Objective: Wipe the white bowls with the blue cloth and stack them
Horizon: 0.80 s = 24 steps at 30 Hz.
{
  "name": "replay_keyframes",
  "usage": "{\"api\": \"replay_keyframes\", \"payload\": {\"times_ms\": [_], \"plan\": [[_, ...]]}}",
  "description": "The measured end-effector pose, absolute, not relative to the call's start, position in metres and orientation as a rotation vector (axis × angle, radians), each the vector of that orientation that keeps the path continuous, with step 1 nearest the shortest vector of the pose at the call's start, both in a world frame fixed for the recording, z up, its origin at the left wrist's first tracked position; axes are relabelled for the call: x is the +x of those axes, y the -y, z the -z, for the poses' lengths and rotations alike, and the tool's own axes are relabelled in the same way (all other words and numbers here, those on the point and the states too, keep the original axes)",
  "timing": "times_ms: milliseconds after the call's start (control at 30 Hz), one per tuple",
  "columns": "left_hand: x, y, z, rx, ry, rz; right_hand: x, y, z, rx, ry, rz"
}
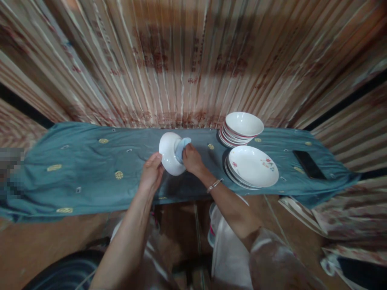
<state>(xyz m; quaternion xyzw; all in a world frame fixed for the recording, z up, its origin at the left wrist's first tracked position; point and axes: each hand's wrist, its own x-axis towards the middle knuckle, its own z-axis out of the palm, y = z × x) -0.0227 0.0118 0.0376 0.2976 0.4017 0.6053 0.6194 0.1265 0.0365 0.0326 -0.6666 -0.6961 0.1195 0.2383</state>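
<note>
A white bowl (169, 155) is held tilted on its side above the table, its outer wall toward me and its foot turned to the right. My left hand (151, 171) grips the bowl's left rim, thumb on the outside; the other fingers are partly hidden. Pinched in my right hand (192, 159) is a light blue cloth (182, 148), pressed against the bowl's base. A bracelet (214, 185) circles my right wrist. To the right of my hands stand a stack of bowls (244, 124) and, nearer me, a stack of plates (254, 167) with flower prints.
A teal patterned cloth (90, 173) covers the narrow table. A black phone (308, 164) lies at its right end. Behind the table hangs a striped curtain (187, 60). Below, a dark round tub (66, 272) sits on the floor at left.
</note>
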Motion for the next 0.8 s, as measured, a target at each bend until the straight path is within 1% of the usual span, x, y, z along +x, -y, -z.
{"api": "replay_keyframes", "payload": {"times_ms": [333,800], "plan": [[-0.022,-0.012,-0.039,0.695,-0.932,-1.395,0.134,-0.031,-0.037,-1.758,1.988,-0.256],[-0.009,-0.004,-0.048,0.796,-0.887,-1.36,0.125,-0.017,-0.046,-1.266,1.92,-0.109]]}}
